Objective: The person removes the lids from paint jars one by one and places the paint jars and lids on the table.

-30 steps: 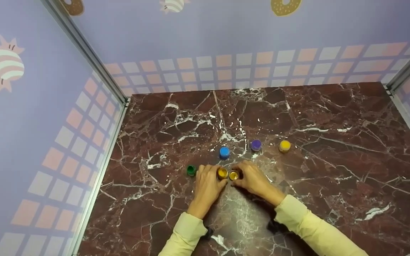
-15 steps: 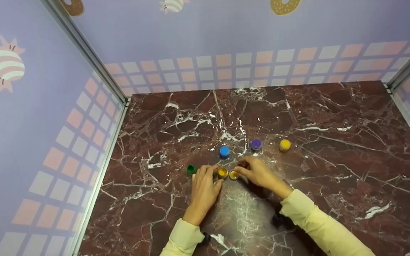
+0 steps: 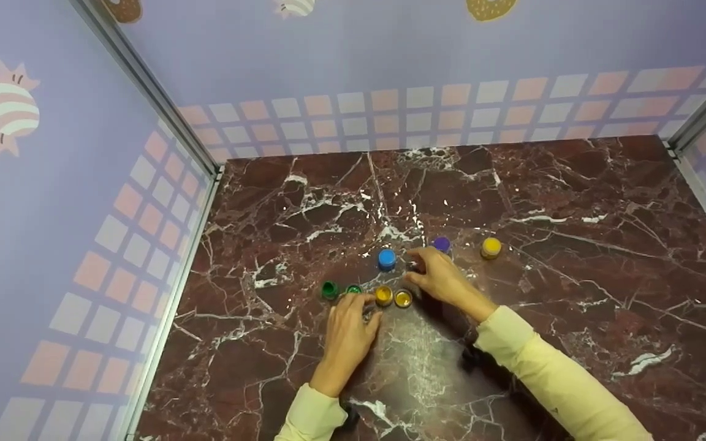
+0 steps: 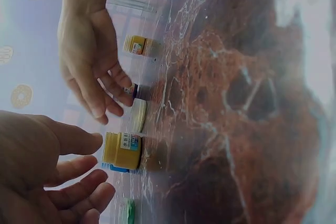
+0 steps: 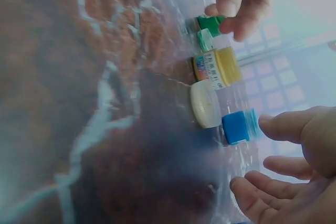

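- The right grip (image 3: 448,282) is hovering with thumb and fingers parted, holding nothing, just beside the blue jar (image 3: 387,260); that spread is probably suiting a small jar's width.
- The left grip (image 3: 348,334) is also spreading its digits around nothing, near the uncapped yellow jar (image 3: 383,296); whether any fingertip is touching, I cannot tell.
- That jar is standing upright, its yellow lid (image 3: 403,299) lying just beside it toward the table's (image 3: 604,269) right edge, apparently inside up, perhaps keeping wet contents off the surface.
- The green jar (image 3: 329,290) is standing uncapped toward the left edge, its green lid (image 3: 353,289) lying between both uncapped jars, presumably pairing lid with jar.
- Nearer the far edge, the purple jar (image 3: 442,244) and second yellow jar (image 3: 491,248) are standing beyond the blue one, apparently capped.
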`<state>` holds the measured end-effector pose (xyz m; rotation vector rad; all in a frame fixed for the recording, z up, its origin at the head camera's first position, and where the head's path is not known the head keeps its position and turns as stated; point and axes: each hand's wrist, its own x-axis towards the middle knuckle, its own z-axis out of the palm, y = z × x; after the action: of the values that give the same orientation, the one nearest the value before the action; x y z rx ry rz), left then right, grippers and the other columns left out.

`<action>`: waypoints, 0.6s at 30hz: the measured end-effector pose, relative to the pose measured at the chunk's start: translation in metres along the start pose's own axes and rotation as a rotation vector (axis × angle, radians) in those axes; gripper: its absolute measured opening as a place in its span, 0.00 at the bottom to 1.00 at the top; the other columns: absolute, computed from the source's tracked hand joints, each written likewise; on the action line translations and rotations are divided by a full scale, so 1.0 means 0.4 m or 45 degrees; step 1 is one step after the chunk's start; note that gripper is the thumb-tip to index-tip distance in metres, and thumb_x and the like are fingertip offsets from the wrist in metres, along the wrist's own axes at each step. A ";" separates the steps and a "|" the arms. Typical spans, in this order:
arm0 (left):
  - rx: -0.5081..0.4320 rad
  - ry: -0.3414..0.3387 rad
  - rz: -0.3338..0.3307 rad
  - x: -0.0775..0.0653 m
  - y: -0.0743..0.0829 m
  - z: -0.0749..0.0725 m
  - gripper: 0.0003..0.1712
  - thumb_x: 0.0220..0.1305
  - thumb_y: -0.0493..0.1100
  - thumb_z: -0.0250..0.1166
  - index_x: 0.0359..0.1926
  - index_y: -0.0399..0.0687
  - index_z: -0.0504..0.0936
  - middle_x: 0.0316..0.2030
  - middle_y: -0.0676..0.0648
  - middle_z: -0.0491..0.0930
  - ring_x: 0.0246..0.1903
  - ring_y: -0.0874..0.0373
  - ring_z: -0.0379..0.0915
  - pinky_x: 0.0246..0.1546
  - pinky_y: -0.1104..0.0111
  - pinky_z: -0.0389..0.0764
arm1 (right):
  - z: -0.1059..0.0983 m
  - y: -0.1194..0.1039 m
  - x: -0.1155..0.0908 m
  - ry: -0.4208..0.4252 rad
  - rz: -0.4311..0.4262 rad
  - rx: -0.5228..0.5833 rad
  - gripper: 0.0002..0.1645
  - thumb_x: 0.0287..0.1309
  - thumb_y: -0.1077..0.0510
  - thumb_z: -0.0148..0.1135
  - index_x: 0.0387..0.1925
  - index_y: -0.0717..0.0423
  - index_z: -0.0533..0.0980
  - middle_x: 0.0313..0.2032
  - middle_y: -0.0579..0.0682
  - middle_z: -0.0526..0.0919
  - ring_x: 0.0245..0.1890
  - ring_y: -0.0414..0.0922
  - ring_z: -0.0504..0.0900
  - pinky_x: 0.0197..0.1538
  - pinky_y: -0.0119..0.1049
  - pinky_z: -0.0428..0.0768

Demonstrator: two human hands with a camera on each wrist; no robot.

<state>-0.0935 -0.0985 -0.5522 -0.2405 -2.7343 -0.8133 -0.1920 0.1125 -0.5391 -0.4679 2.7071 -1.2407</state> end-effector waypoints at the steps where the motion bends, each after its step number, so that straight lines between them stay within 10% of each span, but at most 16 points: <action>1: 0.003 -0.001 -0.001 -0.002 -0.001 -0.001 0.16 0.58 0.42 0.78 0.46 0.44 0.87 0.42 0.47 0.85 0.44 0.51 0.81 0.40 0.58 0.76 | 0.000 -0.004 0.008 -0.002 -0.014 -0.005 0.32 0.61 0.60 0.73 0.62 0.71 0.74 0.51 0.66 0.82 0.47 0.60 0.83 0.52 0.52 0.84; 18: -0.016 -0.059 -0.002 -0.027 0.003 -0.015 0.09 0.62 0.41 0.76 0.42 0.46 0.89 0.39 0.48 0.86 0.39 0.53 0.82 0.46 0.55 0.80 | 0.036 -0.030 0.103 -0.140 -0.164 -0.124 0.35 0.60 0.61 0.74 0.67 0.63 0.73 0.63 0.65 0.75 0.62 0.63 0.76 0.68 0.59 0.72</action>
<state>-0.0816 -0.1017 -0.5499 -0.2635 -2.7734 -0.8362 -0.2247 0.0812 -0.5389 -0.7107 2.6901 -1.0799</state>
